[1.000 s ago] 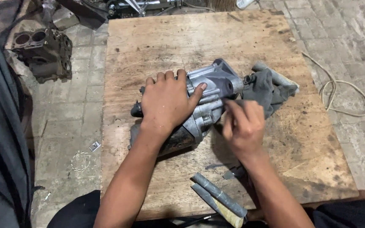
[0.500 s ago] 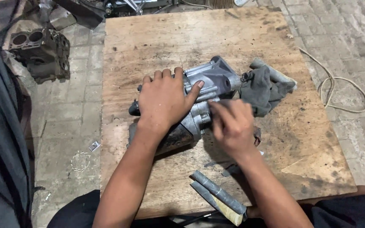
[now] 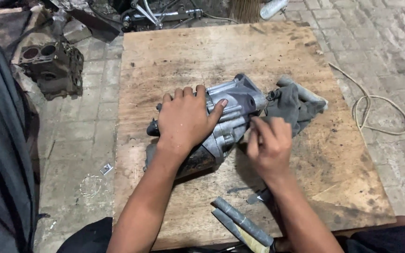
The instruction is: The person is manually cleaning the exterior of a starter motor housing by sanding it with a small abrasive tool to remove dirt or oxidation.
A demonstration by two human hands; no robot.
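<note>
- A wooden board [image 3: 174,56] lies on a paved floor.
- A grey metal motor housing [image 3: 233,110] sits mid-board.
- The left hand [image 3: 186,119] presses flat on it, fingers spread.
- The right hand [image 3: 268,145], fingers curled together, touches the housing's near-right edge.
- A grey rag [image 3: 291,105] lies right of the housing.

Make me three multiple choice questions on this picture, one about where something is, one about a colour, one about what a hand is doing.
1. Where does the grey rag lie?
A. On the paving left of the board
B. On the wooden board, right of the metal motor housing
C. Draped over the engine block

2. What colour is the cord on the paving?
A. Pale, off-white
B. Bright red
C. Blue

3. What is the left hand doing?
A. Hanging off the board
B. Gripping the cord
C. Pressing flat on the housing

Answers: 1 B, the rag touches the housing's right end. 2 A, it loops pale against grey pavers. 3 C, the palm and spread fingers lie on the housing, while the right hand works at its side.
</note>
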